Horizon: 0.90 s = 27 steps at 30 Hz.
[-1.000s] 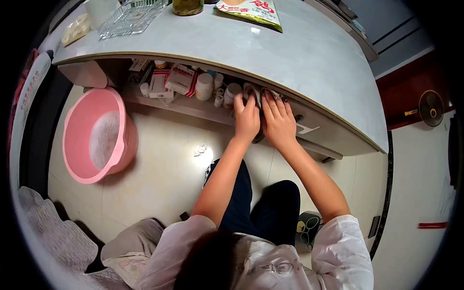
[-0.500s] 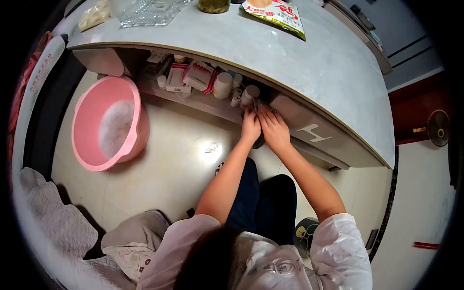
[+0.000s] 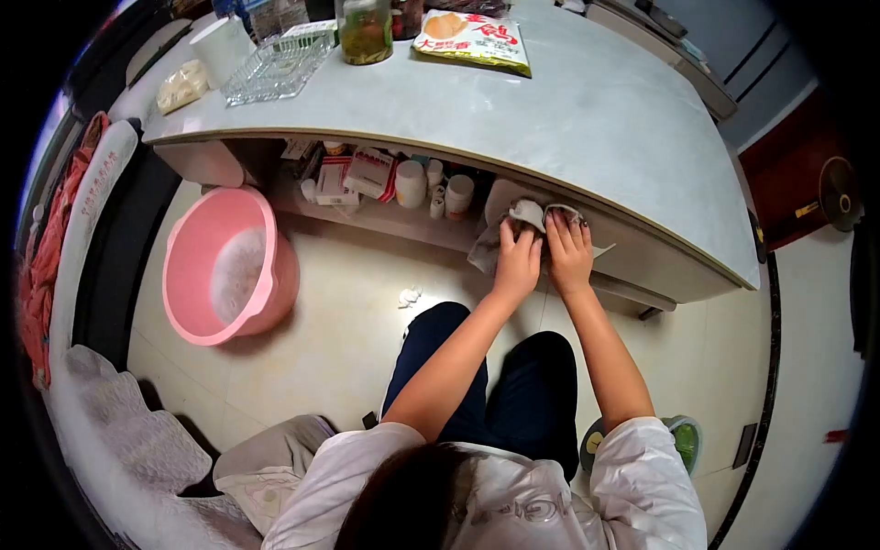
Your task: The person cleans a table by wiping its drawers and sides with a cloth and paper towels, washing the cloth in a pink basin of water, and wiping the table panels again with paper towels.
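A crumpled grey-white cloth lies against the front of the cabinet's closed sliding panel, near the panel's left edge. My left hand has its fingers on the lower part of the cloth, bent around it. Just to the right, my right hand presses on the cloth with its fingers stretched out and close together. Left of the hands, the open shelf holds a white bottle, another white bottle and a red-and-white box.
A pink basin with foamy water stands on the floor at left. A crumpled tissue lies near my knees. On the countertop are a clear tray, a jar and a snack packet. A bin stands at lower right.
Both hands and the cloth have moved right from the shelf opening's edge onto the panel, and more of the cloth shows. The camera view has shifted too.
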Tool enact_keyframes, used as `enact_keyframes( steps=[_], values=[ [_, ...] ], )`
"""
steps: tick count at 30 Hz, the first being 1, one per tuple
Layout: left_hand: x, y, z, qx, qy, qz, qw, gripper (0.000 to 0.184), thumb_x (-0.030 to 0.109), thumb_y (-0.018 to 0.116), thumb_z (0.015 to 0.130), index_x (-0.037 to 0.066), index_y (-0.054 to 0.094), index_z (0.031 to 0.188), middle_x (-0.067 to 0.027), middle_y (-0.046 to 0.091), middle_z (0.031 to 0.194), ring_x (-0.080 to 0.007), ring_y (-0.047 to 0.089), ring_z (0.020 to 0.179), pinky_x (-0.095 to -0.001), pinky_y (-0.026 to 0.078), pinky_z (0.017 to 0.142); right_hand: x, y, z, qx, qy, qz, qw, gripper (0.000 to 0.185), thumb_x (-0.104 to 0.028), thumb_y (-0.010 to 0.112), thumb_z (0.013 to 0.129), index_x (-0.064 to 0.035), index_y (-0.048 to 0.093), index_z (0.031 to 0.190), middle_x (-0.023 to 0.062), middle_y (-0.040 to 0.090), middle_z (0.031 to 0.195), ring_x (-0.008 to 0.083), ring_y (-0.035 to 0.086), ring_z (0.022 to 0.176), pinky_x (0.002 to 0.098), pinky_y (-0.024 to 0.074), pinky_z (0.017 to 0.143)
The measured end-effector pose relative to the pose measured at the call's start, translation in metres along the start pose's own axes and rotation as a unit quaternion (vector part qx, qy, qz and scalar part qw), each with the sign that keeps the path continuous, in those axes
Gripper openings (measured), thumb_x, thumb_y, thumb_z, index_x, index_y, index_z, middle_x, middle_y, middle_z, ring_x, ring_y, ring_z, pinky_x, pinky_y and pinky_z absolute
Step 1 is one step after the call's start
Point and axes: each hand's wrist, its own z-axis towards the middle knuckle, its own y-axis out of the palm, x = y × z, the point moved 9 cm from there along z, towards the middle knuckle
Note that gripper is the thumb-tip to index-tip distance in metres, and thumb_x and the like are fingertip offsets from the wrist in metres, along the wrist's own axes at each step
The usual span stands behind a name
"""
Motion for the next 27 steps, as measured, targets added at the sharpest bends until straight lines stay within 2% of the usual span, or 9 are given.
enact_keyframes(
  steps=[4, 5, 7, 11, 16, 17, 20, 23, 27],
  values=[
    [-0.022, 0.033, -0.022, -0.094, -0.002, 0.108, 0.99, 0.027, 0.01, 0.049, 0.078, 0.006, 0.052, 0.104, -0.0291, 0.032, 0.121, -0.0441, 0.047, 0.097, -0.044, 0.042, 0.081, 0.016, 0.01, -0.035, -0.041, 0.01, 0.042, 0.998, 0.035, -0.011, 0.051, 0.07, -0.0083, 0.059, 0.103, 0.0093, 0.059, 0.097, 0.0236, 0.053, 0.095, 0.0411, 0.0402, 0.084],
    [-0.029, 0.037, -0.026, -0.108, -0.019, 0.091, 0.99, 0.02, 0.005, 0.052, 0.075, -0.002, 0.053, 0.093, -0.0287, 0.034, 0.118, -0.0446, 0.044, 0.099, -0.0433, 0.039, 0.084, 0.019, 0.028, -0.056, -0.077, 0.015, 0.032, 0.996, 0.036, -0.012, 0.051, 0.07, -0.0081, 0.058, 0.106, 0.0097, 0.059, 0.098, 0.0243, 0.053, 0.095, 0.0413, 0.0402, 0.085],
    [-0.033, 0.043, -0.038, -0.085, 0.08, 0.135, 0.984, 0.022, 0.001, 0.052, 0.073, -0.001, 0.054, 0.095, -0.0256, 0.039, 0.115, -0.0421, 0.046, 0.096, -0.0407, 0.041, 0.081, 0.018, 0.021, -0.064, -0.087, 0.026, 0.05, 0.995, 0.038, -0.012, 0.051, 0.071, -0.008, 0.056, 0.108, 0.0065, 0.057, 0.104, 0.0239, 0.052, 0.097, 0.0412, 0.0392, 0.087],
    [-0.048, 0.043, -0.055, 0.005, 0.029, 0.117, 0.993, 0.02, 0.003, 0.053, 0.075, -0.003, 0.053, 0.094, -0.0259, 0.043, 0.113, -0.0414, 0.044, 0.102, -0.0409, 0.037, 0.085, 0.03, 0.009, -0.065, -0.075, 0.076, 0.029, 0.994, 0.038, -0.01, 0.05, 0.071, -0.0082, 0.056, 0.109, 0.0042, 0.056, 0.11, 0.023, 0.052, 0.095, 0.0392, 0.0376, 0.088],
    [0.026, 0.013, -0.008, 0.107, 0.055, 0.051, 0.991, 0.015, 0.001, 0.052, 0.07, -0.006, 0.051, 0.083, -0.0192, 0.046, 0.092, -0.0358, 0.047, 0.082, -0.0369, 0.039, 0.074, 0.075, -0.03, -0.047, -0.024, 0.135, -0.014, 0.99, 0.035, -0.007, 0.049, 0.071, -0.0085, 0.058, 0.105, 0.0038, 0.057, 0.108, 0.023, 0.053, 0.095, 0.0384, 0.0371, 0.087],
    [0.03, 0.01, -0.002, 0.101, 0.041, 0.049, 0.993, 0.017, 0.0, 0.054, 0.07, -0.006, 0.053, 0.086, -0.0204, 0.047, 0.097, -0.0371, 0.047, 0.087, -0.037, 0.039, 0.076, 0.083, -0.035, -0.046, 0.006, 0.135, 0.008, 0.991, 0.038, -0.004, 0.049, 0.069, -0.0069, 0.056, 0.107, 0.0071, 0.056, 0.109, 0.0266, 0.049, 0.103, 0.0411, 0.0339, 0.089],
    [0.028, 0.019, -0.006, 0.088, 0.05, 0.067, 0.993, 0.021, 0.0, 0.056, 0.071, -0.004, 0.058, 0.091, -0.0219, 0.047, 0.105, -0.0377, 0.049, 0.092, -0.0372, 0.04, 0.079, 0.089, -0.033, -0.063, 0.004, 0.14, -0.007, 0.99, 0.034, -0.006, 0.049, 0.07, -0.008, 0.058, 0.103, 0.0058, 0.059, 0.102, 0.0254, 0.053, 0.095, 0.0392, 0.0394, 0.084],
    [-0.008, 0.043, -0.028, 0.037, 0.049, 0.103, 0.993, 0.02, 0.001, 0.054, 0.072, -0.002, 0.058, 0.092, -0.0219, 0.047, 0.11, -0.0373, 0.049, 0.096, -0.0379, 0.04, 0.081, 0.086, 0.003, -0.117, -0.046, 0.179, 0.035, 0.982, 0.038, -0.002, 0.05, 0.068, -0.0046, 0.056, 0.105, 0.0094, 0.056, 0.106, 0.0294, 0.052, 0.095, 0.0417, 0.0412, 0.084],
    [-0.033, 0.043, -0.048, 0.039, -0.001, 0.053, 0.998, 0.017, 0.001, 0.053, 0.073, -0.004, 0.054, 0.089, -0.0205, 0.048, 0.104, -0.0376, 0.047, 0.092, -0.0375, 0.038, 0.08, 0.08, 0.018, -0.148, -0.054, 0.264, 0.06, 0.961, 0.044, 0.003, 0.048, 0.066, -0.0018, 0.051, 0.11, 0.0137, 0.051, 0.114, 0.0333, 0.049, 0.101, 0.0406, 0.042, 0.085]
  ],
)
